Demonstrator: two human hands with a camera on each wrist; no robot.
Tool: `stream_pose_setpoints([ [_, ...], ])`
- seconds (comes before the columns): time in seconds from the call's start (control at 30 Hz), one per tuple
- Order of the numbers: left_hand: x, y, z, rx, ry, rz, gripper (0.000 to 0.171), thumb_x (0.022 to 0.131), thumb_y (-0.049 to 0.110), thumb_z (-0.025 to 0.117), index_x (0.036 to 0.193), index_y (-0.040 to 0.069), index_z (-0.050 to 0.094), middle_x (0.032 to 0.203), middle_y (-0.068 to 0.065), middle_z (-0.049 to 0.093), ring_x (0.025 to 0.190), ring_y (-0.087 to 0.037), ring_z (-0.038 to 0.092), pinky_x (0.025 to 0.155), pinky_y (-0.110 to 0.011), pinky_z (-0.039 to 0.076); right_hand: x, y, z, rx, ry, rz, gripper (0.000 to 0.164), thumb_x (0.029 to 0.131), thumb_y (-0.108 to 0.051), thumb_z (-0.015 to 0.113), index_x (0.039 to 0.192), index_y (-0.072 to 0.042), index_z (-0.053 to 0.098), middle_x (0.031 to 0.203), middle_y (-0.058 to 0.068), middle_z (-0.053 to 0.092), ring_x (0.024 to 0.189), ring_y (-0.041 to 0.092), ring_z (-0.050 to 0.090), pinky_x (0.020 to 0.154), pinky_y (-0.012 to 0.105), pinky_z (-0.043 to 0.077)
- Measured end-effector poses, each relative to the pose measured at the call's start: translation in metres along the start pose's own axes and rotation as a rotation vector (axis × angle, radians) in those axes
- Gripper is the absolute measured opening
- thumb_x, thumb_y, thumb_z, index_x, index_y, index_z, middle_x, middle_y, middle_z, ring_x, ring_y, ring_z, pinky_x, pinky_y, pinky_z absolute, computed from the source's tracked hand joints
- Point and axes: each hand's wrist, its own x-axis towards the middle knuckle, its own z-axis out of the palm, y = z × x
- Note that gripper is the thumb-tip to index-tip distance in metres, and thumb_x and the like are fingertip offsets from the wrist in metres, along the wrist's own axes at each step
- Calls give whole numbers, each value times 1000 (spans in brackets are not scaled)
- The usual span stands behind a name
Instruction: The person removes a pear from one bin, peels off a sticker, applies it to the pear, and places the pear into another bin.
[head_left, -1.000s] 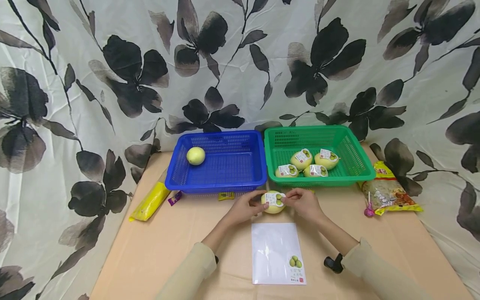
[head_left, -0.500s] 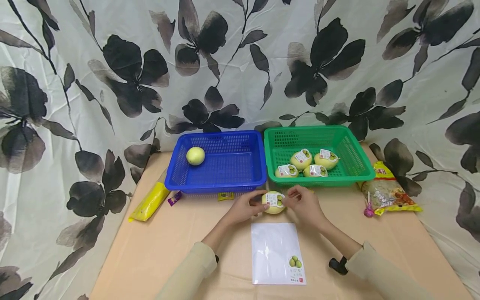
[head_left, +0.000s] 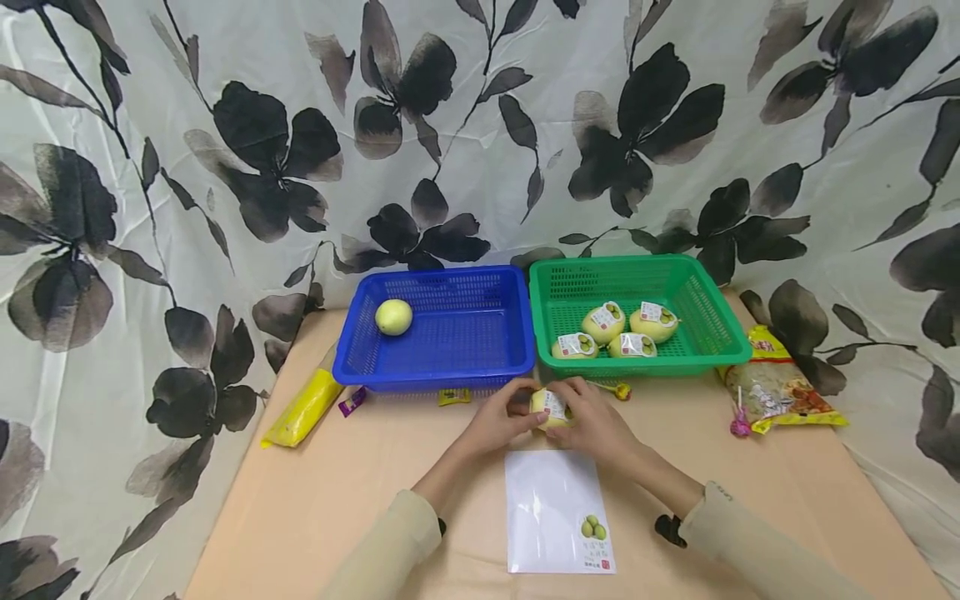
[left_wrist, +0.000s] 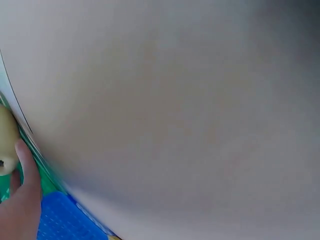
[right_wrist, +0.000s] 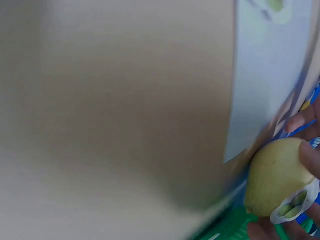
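A pale yellow pear (head_left: 537,402) with a white label (head_left: 554,405) is between both hands, in front of the baskets. My left hand (head_left: 497,421) grips it from the left, thumb at the lower front. From the right, my right hand (head_left: 597,423) closes round it, fingers over the top and thumb below, covering part of the label. The right wrist view shows the pear (right_wrist: 274,172) close up, with green fruit printed on its label (right_wrist: 298,204). At the edge of the left wrist view, left fingers touch the pear (left_wrist: 7,137). Nearer me lies a white printed sheet (head_left: 551,508).
A blue basket (head_left: 435,382) holds one unlabelled pear (head_left: 393,317). Beside it, a green basket (head_left: 720,360) contains several labelled pears (head_left: 654,322). Around lie a yellow packet (head_left: 303,410), small wrapped sweets (head_left: 352,402), lollipops (head_left: 622,392) and a snack bag (head_left: 776,383).
My right hand drew slightly back from the label's edge, then moved left and closed round the pear. A lollipop behind that hand now shows. The left hand keeps its grip.
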Motion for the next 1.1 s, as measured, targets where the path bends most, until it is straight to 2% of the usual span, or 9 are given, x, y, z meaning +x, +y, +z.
stream_pose_setpoints([
  [0.13, 0, 3, 8, 57, 60, 77, 47, 100, 31, 72, 138, 13, 53, 137, -12, 61, 115, -30, 72, 89, -24, 61, -5, 7, -5, 38, -1, -12, 68, 77, -21, 94, 136, -7, 64, 125, 13, 63, 110, 27, 62, 88, 43, 59],
  [0.2, 2, 6, 12, 81, 86, 111, 48, 101, 33, 70, 142, 17, 51, 137, -15, 61, 113, -28, 73, 90, -24, 61, -9, 11, -10, 53, -13, 5, 70, 76, -20, 94, 138, -5, 63, 124, 14, 63, 107, 25, 61, 84, 41, 59],
  [0.3, 8, 14, 13, 88, 101, 136, 59, 103, 33, 67, 156, 25, 41, 141, -21, 58, 113, -26, 73, 94, -27, 61, -14, 18, -21, 41, -44, 43, 70, 74, -19, 95, 136, -4, 65, 124, 17, 63, 103, 27, 61, 82, 42, 58],
  [0.37, 14, 18, 14, 88, 103, 124, 67, 104, 34, 66, 161, 32, 33, 142, -22, 57, 114, -27, 73, 92, -29, 62, -16, 22, -30, 26, -68, 57, 72, 73, -18, 96, 135, -2, 64, 124, 20, 64, 102, 29, 63, 82, 45, 59],
  [0.5, 25, 21, 16, 76, 101, 79, 69, 104, 36, 65, 163, 36, 29, 142, -21, 59, 114, -29, 73, 83, -34, 65, -21, 29, -46, -3, -111, 55, 75, 73, -17, 96, 136, -1, 59, 125, 23, 65, 103, 33, 68, 84, 51, 61],
  [0.7, 37, 19, 22, -27, 158, 36, 58, 104, 34, 66, 156, 27, 42, 136, -19, 64, 108, -28, 75, 77, -45, 66, -30, 41, -65, -71, -139, 4, 62, 71, -18, 96, 124, -5, 66, 114, 17, 69, 95, 29, 69, 79, 48, 61],
  [0.83, 43, 20, 27, -78, 181, 26, 51, 104, 38, 65, 149, 24, 47, 131, -18, 67, 107, -34, 75, 77, -47, 66, -34, 48, -78, -85, -165, 35, 60, 72, -20, 96, 123, -5, 69, 118, 20, 69, 103, 35, 69, 85, 52, 61],
  [0.97, 49, 23, 33, -44, 210, 20, 42, 104, 43, 63, 141, 27, 49, 125, -16, 71, 101, -30, 76, 76, -36, 65, -36, 50, -98, -82, -208, 73, 63, 72, -22, 95, 126, -4, 68, 123, 21, 69, 109, 37, 68, 88, 54, 61],
  [1.1, 52, 26, 37, 19, 240, 17, 36, 105, 42, 63, 136, 29, 50, 120, -11, 74, 93, -15, 74, 75, -23, 59, -30, 45, -130, -99, -241, 51, 67, 71, -26, 95, 128, -4, 68, 121, 19, 70, 105, 32, 67, 79, 43, 60],
])
